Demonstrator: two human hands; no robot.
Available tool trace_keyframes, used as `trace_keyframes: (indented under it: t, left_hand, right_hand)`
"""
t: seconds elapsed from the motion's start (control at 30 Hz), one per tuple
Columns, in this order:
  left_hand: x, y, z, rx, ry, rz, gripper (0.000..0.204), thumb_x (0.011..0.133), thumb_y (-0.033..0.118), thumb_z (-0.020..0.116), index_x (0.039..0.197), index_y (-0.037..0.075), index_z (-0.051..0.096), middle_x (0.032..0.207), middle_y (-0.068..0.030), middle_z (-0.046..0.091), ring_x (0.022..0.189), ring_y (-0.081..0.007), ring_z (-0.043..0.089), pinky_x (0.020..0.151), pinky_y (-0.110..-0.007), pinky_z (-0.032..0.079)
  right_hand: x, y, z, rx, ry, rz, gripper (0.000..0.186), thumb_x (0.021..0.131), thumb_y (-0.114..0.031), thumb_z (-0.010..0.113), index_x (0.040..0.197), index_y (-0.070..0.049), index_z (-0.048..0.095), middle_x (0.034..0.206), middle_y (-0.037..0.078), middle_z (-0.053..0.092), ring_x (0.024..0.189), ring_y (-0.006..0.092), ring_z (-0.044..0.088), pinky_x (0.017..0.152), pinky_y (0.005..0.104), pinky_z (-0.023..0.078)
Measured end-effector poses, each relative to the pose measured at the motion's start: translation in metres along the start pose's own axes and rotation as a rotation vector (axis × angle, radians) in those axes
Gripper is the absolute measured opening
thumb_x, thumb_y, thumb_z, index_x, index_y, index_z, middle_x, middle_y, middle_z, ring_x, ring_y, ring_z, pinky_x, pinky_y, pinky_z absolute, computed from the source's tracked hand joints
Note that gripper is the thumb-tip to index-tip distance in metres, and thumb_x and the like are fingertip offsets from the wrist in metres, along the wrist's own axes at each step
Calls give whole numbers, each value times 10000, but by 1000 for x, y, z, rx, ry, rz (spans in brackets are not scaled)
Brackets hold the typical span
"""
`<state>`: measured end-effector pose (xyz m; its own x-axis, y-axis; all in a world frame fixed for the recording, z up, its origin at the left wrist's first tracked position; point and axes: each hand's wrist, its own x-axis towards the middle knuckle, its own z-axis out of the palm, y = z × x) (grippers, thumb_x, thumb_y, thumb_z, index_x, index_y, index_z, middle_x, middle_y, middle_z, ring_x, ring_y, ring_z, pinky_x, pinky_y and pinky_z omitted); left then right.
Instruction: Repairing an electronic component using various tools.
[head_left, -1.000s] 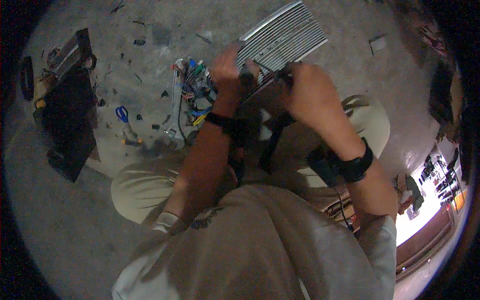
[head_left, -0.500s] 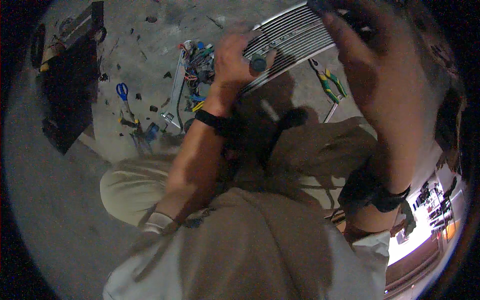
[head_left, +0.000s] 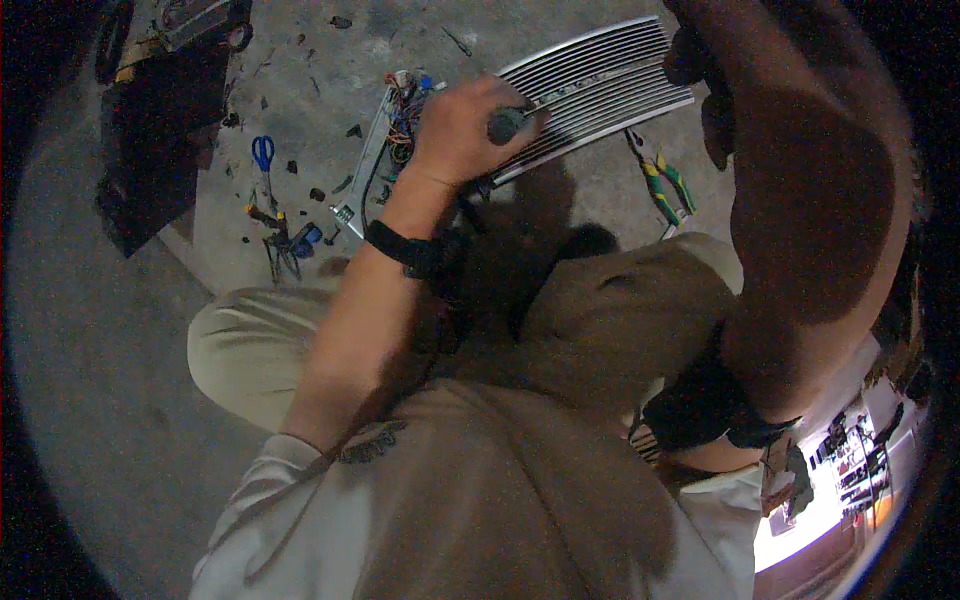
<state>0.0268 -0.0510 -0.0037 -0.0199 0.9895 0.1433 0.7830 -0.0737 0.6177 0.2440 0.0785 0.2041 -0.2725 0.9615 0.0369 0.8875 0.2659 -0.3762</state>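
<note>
A ribbed silver metal panel, like a finned heat sink (head_left: 610, 85), lies slanted in front of me at the top middle. My left hand (head_left: 465, 125) is closed at its left end, around a tool with a round, dark handle end (head_left: 507, 125). The handle end faces up toward me; its tip is hidden, so its kind cannot be told. Over the panel's right end is my right hand (head_left: 718, 85), raised and in shadow. Its fingers look curled, but what they hold, if anything, is hidden.
Green-and-yellow pliers (head_left: 662, 180) lie below the panel. Left of it are an adjustable wrench (head_left: 347, 215) and a tangle of wires (head_left: 405, 110). Blue-handled scissors (head_left: 263, 155) and small dark scraps lie on the concrete floor. A dark box-like object (head_left: 165, 150) stands far left.
My right hand and forearm have shifted, with the forearm now more upright at the right. My left hand stays at the panel, wrapped around the tool. The whole view has shifted slightly.
</note>
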Motion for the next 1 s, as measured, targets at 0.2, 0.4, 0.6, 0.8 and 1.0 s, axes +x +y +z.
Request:
trace_keyframes:
  t: [0.2,0.4,0.6,0.8,1.0]
  left_hand:
    - [24,9,-18,-143,-15,-453,399,769,437,855,888,66,771,831,-126,755,768,-279,742,718,-357,575]
    - [44,22,-17,-345,-94,-703,388,768,408,858,897,51,777,810,-98,758,721,-219,719,732,-354,571]
    - [73,46,69,-226,-110,-434,289,778,296,835,929,56,779,903,-127,757,843,-255,729,817,-345,560]
    - [30,20,52,-333,-14,-317,247,782,244,828,935,59,771,924,-124,755,865,-263,728,827,-345,559]
    - [16,16,45,-353,64,-294,210,795,193,820,948,58,770,932,-122,753,896,-261,727,851,-342,552]
  right_hand:
    - [-3,17,-9,74,30,8,316,980,-287,663,1187,-54,712,1025,97,722,895,256,690,790,375,536]
    - [13,58,-14,171,58,53,319,984,-290,660,1190,-52,712,1023,83,722,890,243,687,784,366,535]
    - [40,152,-25,366,101,125,322,988,-293,657,1192,-51,712,1022,68,723,885,230,685,777,358,533]
    - [25,181,-18,676,185,300,325,991,-296,654,1195,-50,711,1020,54,723,880,217,682,771,349,532]
    - [-7,240,6,313,-228,549,344,1005,-295,638,1237,-49,696,1000,-8,694,830,117,624,687,258,477]
